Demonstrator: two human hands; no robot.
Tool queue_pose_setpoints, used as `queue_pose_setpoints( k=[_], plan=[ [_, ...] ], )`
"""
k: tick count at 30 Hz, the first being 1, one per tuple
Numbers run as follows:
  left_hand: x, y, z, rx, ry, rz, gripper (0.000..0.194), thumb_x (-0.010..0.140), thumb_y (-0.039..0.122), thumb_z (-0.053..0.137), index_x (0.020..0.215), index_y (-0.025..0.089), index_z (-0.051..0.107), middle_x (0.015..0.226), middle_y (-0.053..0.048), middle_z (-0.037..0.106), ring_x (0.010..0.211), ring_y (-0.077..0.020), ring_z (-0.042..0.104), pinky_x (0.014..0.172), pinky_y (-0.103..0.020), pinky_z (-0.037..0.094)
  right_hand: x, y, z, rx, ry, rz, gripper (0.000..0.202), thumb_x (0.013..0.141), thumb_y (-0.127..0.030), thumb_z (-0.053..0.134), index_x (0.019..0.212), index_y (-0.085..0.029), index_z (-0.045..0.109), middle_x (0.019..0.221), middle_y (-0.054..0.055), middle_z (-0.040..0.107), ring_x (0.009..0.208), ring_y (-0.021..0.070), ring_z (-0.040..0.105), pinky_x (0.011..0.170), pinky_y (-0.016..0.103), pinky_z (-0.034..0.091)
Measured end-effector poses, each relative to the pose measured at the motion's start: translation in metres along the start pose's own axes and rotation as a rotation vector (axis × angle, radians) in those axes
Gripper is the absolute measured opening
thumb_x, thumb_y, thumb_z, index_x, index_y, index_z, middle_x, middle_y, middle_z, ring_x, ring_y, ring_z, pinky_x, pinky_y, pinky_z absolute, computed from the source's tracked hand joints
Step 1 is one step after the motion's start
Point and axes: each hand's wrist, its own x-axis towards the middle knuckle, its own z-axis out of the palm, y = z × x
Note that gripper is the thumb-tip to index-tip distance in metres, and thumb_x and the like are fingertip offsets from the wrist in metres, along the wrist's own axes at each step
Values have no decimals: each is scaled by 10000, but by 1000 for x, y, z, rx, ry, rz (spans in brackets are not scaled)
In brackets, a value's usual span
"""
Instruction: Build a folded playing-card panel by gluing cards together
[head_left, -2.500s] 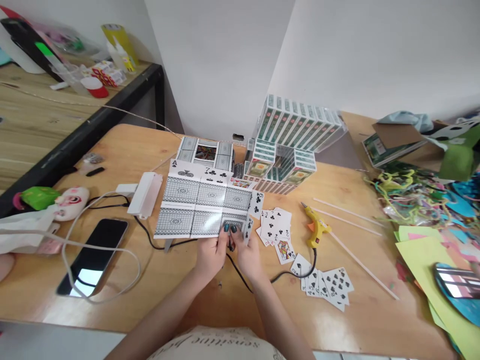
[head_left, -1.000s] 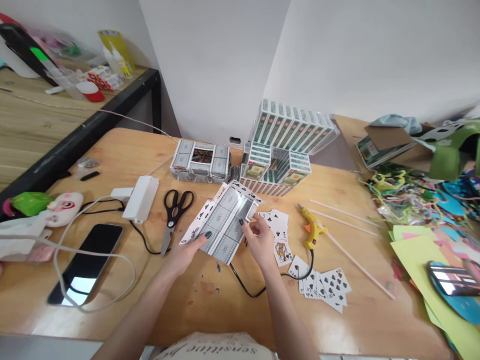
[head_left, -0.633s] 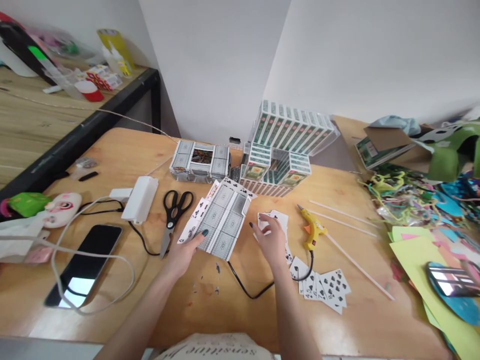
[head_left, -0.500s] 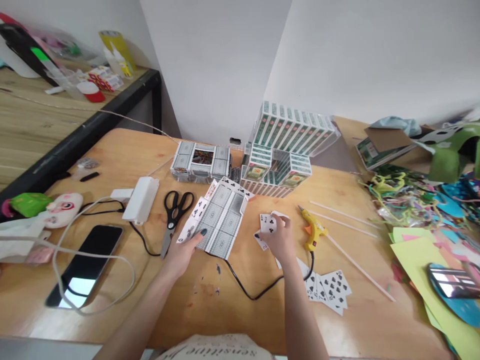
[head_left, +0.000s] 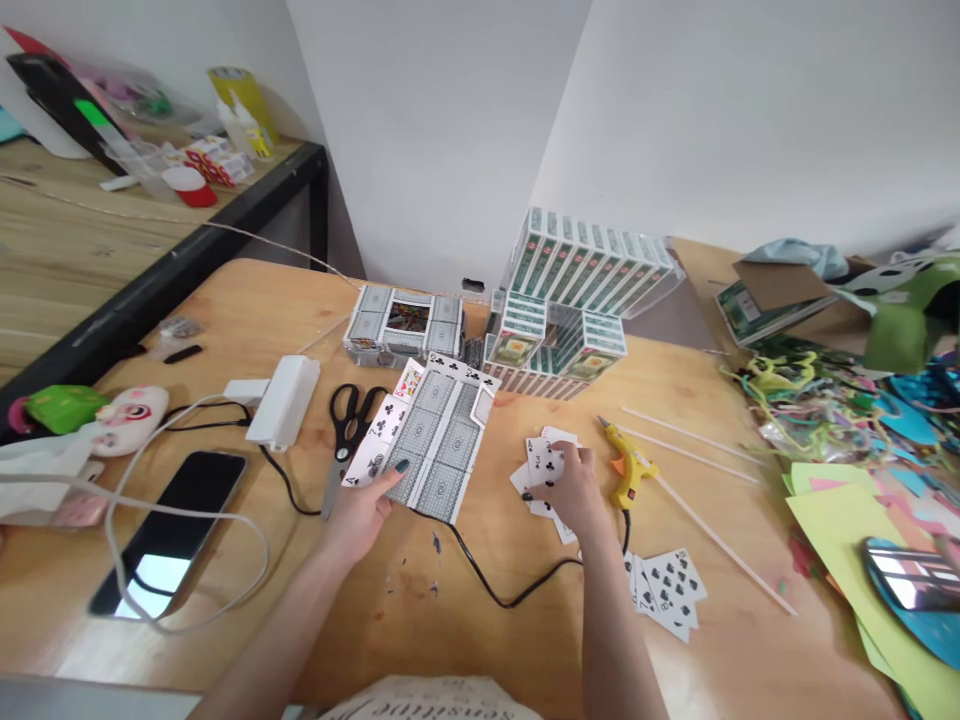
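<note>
A flat panel of joined playing cards (head_left: 442, 430), mostly backs up with some faces along its left and top edges, is gripped at its lower left by my left hand (head_left: 360, 515). The thumb lies on top of it. My right hand (head_left: 570, 490) has its fingers closed on playing cards (head_left: 541, 462) above the table; a three of clubs shows. Other loose cards lie under and beside those fingers. A fan of spade cards (head_left: 667, 590) rests near my right forearm. Right of that hand lies a yellow glue gun (head_left: 631, 468), its black cord running under my forearm.
Black-handled scissors (head_left: 349, 425), a white box (head_left: 283, 402) and a phone (head_left: 169, 530) lie on the left. Behind the panel stand a card-covered box (head_left: 405, 325) and stacked card packs (head_left: 589, 265). Glue sticks (head_left: 727, 545) and coloured paper (head_left: 847, 540) are at right.
My right hand has shifted slightly right and down, with the cards at its fingers showing more of their faces. The panel in my left hand has tilted a little and moved slightly left.
</note>
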Motion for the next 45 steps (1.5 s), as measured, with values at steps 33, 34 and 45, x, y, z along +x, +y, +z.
queue_pose_setpoints(
  k=[33, 34, 45],
  plan=[
    [-1, 5, 2, -194, 65, -142, 346, 620, 52, 719, 937, 186, 684, 819, -27, 731, 667, -152, 686, 574, -237, 574, 3, -8, -19, 116, -121, -32, 191, 671, -329, 679, 652, -191, 549, 761, 11, 539, 562, 131, 522, 527, 253, 391],
    [0, 5, 2, -195, 67, -141, 345, 626, 46, 711, 941, 184, 683, 821, -29, 731, 663, -151, 686, 571, -237, 575, 0, -14, -21, 212, -135, -16, 233, 697, -373, 663, 629, -195, 530, 651, -17, 515, 496, 114, 486, 488, 240, 367],
    [-2, 8, 9, -172, 77, -146, 293, 653, 37, 666, 926, 141, 678, 816, -48, 739, 667, -180, 697, 589, -264, 589, -24, -68, -17, 868, -81, 84, 335, 828, -533, 515, 897, -213, 447, 376, -116, 456, 264, 84, 432, 311, 168, 304]
  ],
)
